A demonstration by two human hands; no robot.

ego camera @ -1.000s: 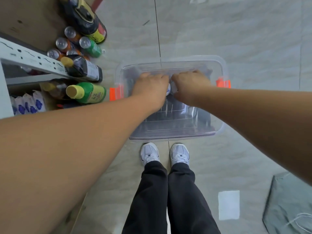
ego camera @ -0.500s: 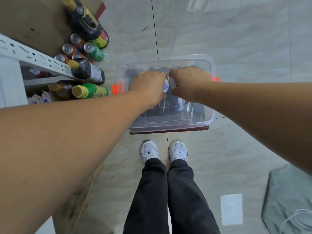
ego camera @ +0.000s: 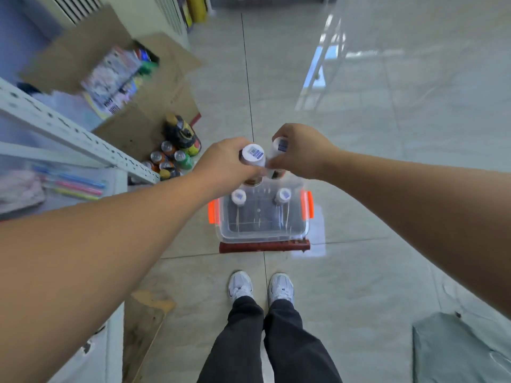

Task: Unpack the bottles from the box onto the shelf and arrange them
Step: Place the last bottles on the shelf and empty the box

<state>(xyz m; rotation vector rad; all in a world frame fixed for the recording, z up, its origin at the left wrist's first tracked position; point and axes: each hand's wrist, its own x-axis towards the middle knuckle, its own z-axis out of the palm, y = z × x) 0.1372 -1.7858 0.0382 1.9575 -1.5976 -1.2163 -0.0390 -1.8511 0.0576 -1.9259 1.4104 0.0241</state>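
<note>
white-capped bottle with barcode sticker gripped in left hand, second white-capped bottle gripped in right hand, both held side by side above far end of clear plastic box with orange latches on grey tiled floor. left box bottle and right box bottle stand inside. white metal shelf at left, cluster of cans on floor beside it.

Left hand & right hand bare, forearms bare to frame edges. Bottom centre: black loose trousers, hems on shoe tops; white/grey trainers w/ dark trim, laced.
</note>
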